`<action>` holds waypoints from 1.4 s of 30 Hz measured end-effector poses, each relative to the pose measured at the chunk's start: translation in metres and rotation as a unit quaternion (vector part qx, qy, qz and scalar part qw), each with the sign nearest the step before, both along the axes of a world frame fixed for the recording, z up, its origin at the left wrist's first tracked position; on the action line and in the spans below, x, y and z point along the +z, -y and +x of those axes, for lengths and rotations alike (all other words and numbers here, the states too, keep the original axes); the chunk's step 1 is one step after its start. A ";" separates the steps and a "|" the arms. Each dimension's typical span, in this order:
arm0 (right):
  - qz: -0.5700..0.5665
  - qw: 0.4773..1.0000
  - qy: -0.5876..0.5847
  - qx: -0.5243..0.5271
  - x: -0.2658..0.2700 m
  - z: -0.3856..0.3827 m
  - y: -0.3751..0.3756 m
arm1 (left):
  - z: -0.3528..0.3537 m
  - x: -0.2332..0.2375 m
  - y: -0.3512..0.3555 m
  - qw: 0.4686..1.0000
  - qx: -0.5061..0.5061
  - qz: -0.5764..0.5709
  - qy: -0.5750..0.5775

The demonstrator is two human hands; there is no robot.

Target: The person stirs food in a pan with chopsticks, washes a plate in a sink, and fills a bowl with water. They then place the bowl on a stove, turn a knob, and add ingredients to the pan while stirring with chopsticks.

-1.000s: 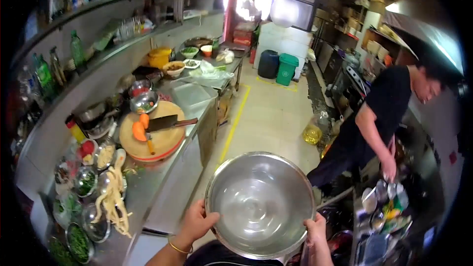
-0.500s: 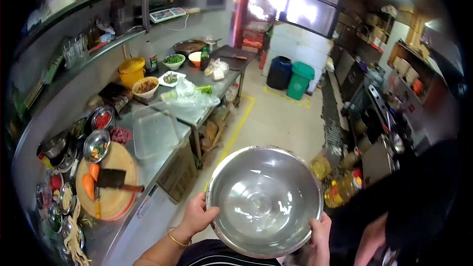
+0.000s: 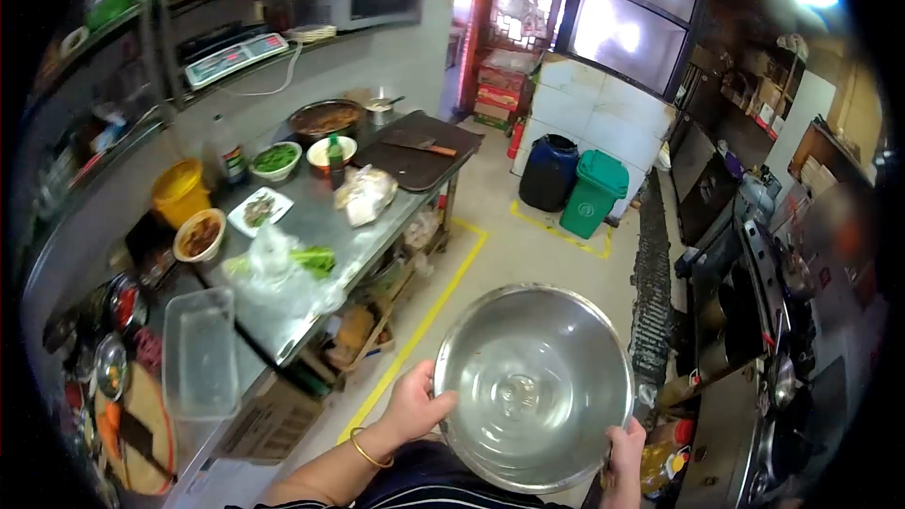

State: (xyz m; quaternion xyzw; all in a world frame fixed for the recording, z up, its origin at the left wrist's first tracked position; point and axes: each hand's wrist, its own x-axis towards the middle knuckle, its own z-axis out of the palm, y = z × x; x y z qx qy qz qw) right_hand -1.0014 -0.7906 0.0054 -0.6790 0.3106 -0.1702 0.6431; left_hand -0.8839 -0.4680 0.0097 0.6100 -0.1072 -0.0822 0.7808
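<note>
A large steel basin (image 3: 535, 320) is held out in front of my body, and what looks like clear water shows in it. My left hand (image 3: 420, 402) grips its left rim, thumb over the edge; a gold bangle sits on that wrist. At the lower right rim, my right hand (image 3: 625, 448) is closed with the thumb on top. Both hands hold the basin over the floor, to the right of the steel worktable (image 3: 283, 306).
On the worktable are a clear plastic tub (image 3: 201, 353), a plastic bag with greens (image 3: 278, 269) and a dark board (image 3: 415, 158) with a cleaver. Green (image 3: 596, 190) and blue bins (image 3: 550, 172) stand ahead. Oil bottles (image 3: 663, 457) and a stove line the right; a floor drain (image 3: 650, 273) runs alongside.
The view has moved forward along the aisle, so the round chopping board slid toward the lower left. The basin stays in both hands. The person in dark clothing at right is out of view.
</note>
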 end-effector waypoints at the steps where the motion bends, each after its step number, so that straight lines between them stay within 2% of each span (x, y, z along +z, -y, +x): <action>1: 0.028 0.999 0.021 -0.019 -0.002 0.022 0.012 | 0.032 -0.005 0.018 0.997 -0.005 0.070 0.008; 2: 0.051 0.997 0.037 -0.039 -0.001 0.038 0.028 | 0.065 -0.009 0.037 0.993 -0.035 0.113 -0.009; 4: 0.029 0.999 0.005 -0.041 0.006 0.081 0.070 | 0.122 0.012 0.082 0.984 -0.086 0.152 -0.046; 6: 0.037 0.995 -0.012 -0.090 0.021 0.119 0.102 | 0.177 0.014 0.139 0.995 -0.087 0.024 -0.049; 7: 0.064 0.993 -0.017 -0.099 0.027 0.136 0.123 | 0.205 0.030 0.162 0.990 -0.109 0.089 -0.019; 8: 0.050 0.993 0.003 -0.103 0.024 0.155 0.148 | 0.235 0.016 0.187 0.984 -0.124 0.125 -0.006; 9: 0.048 0.993 0.003 -0.111 0.036 0.177 0.165 | 0.262 0.009 0.217 0.990 -0.115 0.085 -0.006; 10: 0.033 0.993 0.013 -0.114 0.015 0.191 0.201 | 0.280 0.024 0.248 0.991 -0.118 0.055 -0.039; 12: 0.009 0.995 -0.005 -0.101 -0.010 0.225 0.267 | 0.324 0.025 0.305 0.985 -0.152 0.070 -0.044; 14: 0.016 0.992 -0.046 -0.116 -0.004 0.262 0.321 | 0.363 0.011 0.366 0.985 -0.153 0.059 -0.045; 16: 0.011 0.995 0.029 -0.091 -0.026 0.295 0.385 | 0.394 -0.005 0.428 0.992 -0.113 0.045 -0.017; 17: -0.023 0.995 0.005 -0.096 -0.031 0.312 0.417 | 0.415 -0.009 0.450 0.983 -0.121 0.139 0.011; 18: -0.013 0.996 0.001 -0.092 -0.031 0.330 0.443 | 0.416 0.021 0.480 0.977 -0.114 0.178 -0.025; 20: 0.000 0.996 -0.024 -0.085 -0.016 0.359 0.503 | 0.449 0.021 0.536 0.983 -0.105 0.153 0.003; 21: 0.000 0.997 0.005 -0.083 -0.006 0.375 0.529 | 0.459 0.033 0.568 0.985 -0.104 0.134 -0.008; 24: 0.017 0.994 -0.040 -0.103 0.016 0.419 0.607 | 0.502 0.052 0.655 0.983 -0.122 0.135 -0.031; 25: 0.021 0.993 -0.001 -0.115 0.012 0.435 0.635 | 0.523 0.051 0.683 0.978 -0.143 0.150 -0.031; 28: 0.008 0.990 0.004 -0.137 0.005 0.478 0.711 | 0.575 0.048 0.771 0.979 -0.151 0.136 -0.010; 29: 0.010 0.987 0.009 -0.160 0.002 0.491 0.732 | 0.600 0.041 0.797 0.972 -0.201 0.116 -0.021; 32: -0.031 0.982 -0.030 -0.184 -0.023 0.522 0.809 | 0.662 0.033 0.888 0.957 -0.266 0.118 0.012; 33: -0.006 0.977 -0.091 -0.193 -0.017 0.528 0.830 | 0.680 0.032 0.919 0.950 -0.290 0.112 0.031; 34: -0.026 0.972 -0.084 -0.219 -0.028 0.534 0.855 | 0.699 0.030 0.951 0.944 -0.309 0.102 0.051; 35: -0.073 0.968 -0.103 -0.218 -0.022 0.541 0.880 | 0.720 0.021 0.998 0.962 -0.269 0.015 0.035; 36: -0.111 0.962 -0.122 -0.218 -0.016 0.546 0.901 | 0.736 0.015 1.038 0.957 -0.288 -0.001 0.024; 37: -0.126 0.951 -0.083 -0.269 -0.018 0.558 0.923 | 0.746 0.022 1.074 0.951 -0.308 -0.005 0.010; 38: -0.061 0.956 -0.077 -0.278 -0.010 0.563 0.943 | 0.756 0.026 1.104 0.945 -0.328 -0.002 -0.007; 40: 0.001 0.944 0.000 -0.331 -0.009 0.574 0.989 | 0.779 0.027 1.166 0.927 -0.373 0.015 -0.017; 42: 0.011 0.932 0.009 -0.361 0.010 0.580 1.039 | 0.786 0.032 1.234 0.917 -0.399 0.018 -0.012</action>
